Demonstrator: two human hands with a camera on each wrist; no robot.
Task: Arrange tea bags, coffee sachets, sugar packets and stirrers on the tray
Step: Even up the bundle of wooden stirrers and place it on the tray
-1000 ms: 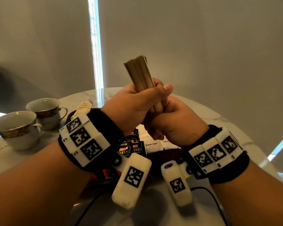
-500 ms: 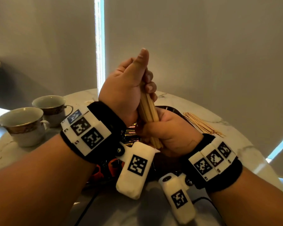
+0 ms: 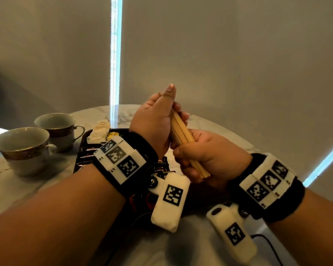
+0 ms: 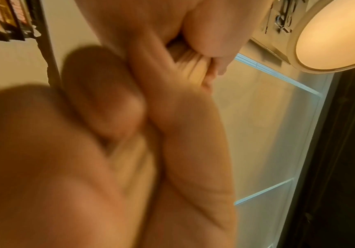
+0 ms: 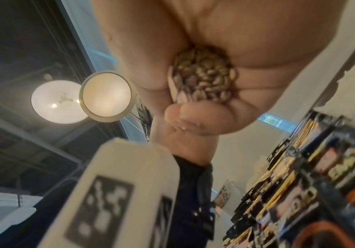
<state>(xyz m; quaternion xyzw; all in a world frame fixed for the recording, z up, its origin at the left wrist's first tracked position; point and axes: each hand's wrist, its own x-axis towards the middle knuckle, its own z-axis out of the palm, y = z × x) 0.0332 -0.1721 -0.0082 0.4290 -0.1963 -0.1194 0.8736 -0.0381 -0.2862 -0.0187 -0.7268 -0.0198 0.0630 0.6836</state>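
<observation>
Left of frame in the head view: two white gold-banded teacups (image 3: 23, 148) sit on the pale marble round surface (image 3: 17, 189), well apart from your hands. Just right of them, the black rectangular tray (image 3: 81, 150) holds pale tea bags (image 3: 99, 131) at its far corner and dark coffee sachets (image 5: 300, 193) in rows, much of it hidden by your wrists.

Centre: your left hand (image 3: 152, 121) wraps the upper part of the bundle of thin pale wooden stirrers (image 3: 183, 135), fingers curled round it, thumb sticking straight up. The bundle is in the air above the tray, between both hands.

Right of centre: your right hand (image 3: 210, 156) grips the lower part of the same bundle, fingers closed tight. The right wrist view shows the cut ends (image 5: 202, 75) packed together in your fist.

Handling, as a judgement: the stirrers look light, stiff and smooth, so individual sticks could slide out endways if you loosen. Keep hold round the middle of the bundle, not the tips.

Long axis runs diagonally, top end toward upper left of frame, bottom end toward lower right, near your right wrist. Steeply tilted, not upright. Sugar packets not clearly visible now.
</observation>
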